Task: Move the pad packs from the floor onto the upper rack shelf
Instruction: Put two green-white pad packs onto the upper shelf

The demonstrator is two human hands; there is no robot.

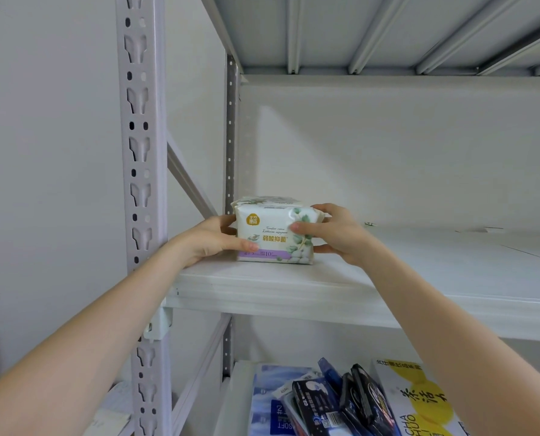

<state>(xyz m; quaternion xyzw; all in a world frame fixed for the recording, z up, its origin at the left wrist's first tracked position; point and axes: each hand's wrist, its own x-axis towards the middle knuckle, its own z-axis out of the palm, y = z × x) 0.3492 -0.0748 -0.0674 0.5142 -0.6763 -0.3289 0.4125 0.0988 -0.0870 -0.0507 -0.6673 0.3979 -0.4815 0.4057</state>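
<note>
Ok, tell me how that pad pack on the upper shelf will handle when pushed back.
Probably soft: the pad pack puckers under the right hand. Likely light, given the loose grip. Its flat base on the shelf should slide, not tip.

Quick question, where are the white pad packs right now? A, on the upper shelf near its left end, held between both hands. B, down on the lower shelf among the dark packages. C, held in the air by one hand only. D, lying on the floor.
A: the pad packs sit on the upper shelf near its left end, with the left hand gripping one side and the right hand gripping the other.
</note>
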